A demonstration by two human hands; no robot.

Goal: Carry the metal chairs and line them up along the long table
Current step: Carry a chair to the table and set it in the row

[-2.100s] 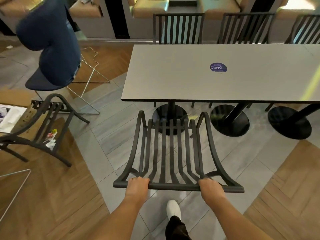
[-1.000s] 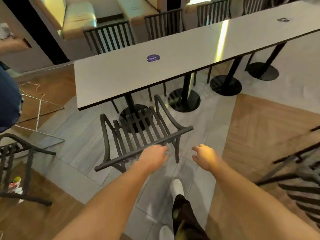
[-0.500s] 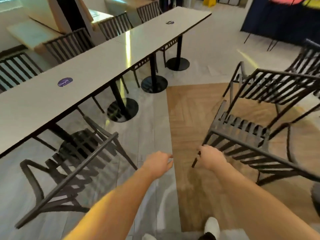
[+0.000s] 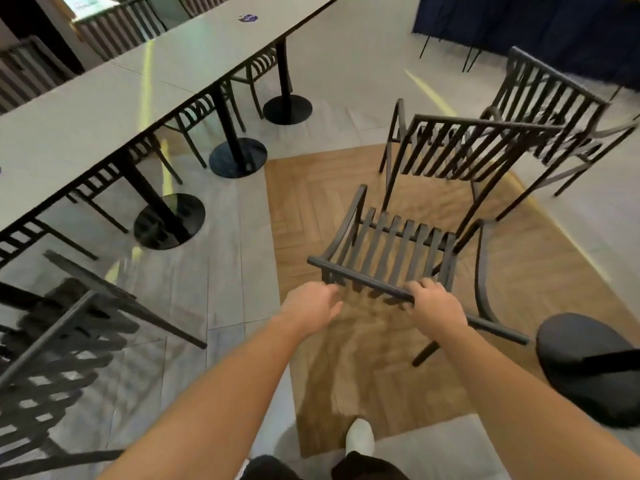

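A black metal slatted chair (image 4: 391, 251) stands on the wood floor patch straight ahead, its back toward me. My right hand (image 4: 434, 306) grips the top rail of its backrest, fingers curled over the bar. My left hand (image 4: 311, 308) hangs just short of the rail's left part with relaxed fingers, holding nothing. Two more black chairs, one (image 4: 467, 150) behind it and another (image 4: 554, 109) at the far right, stand loose. The long grey table (image 4: 138, 91) runs along the left. A blurred chair (image 4: 62, 341) sits beside it at lower left.
Black round pedestal bases (image 4: 169, 221) hold the table up, and further chairs are tucked in on its far side. A dark round seat (image 4: 588, 368) is close on my right. A dark blue curtain (image 4: 536, 26) closes the back right.
I turned right, away from the chair left by the table. My right hand has gone from the near chair's corner onto its top rail; my left hand has moved up beside the rail.
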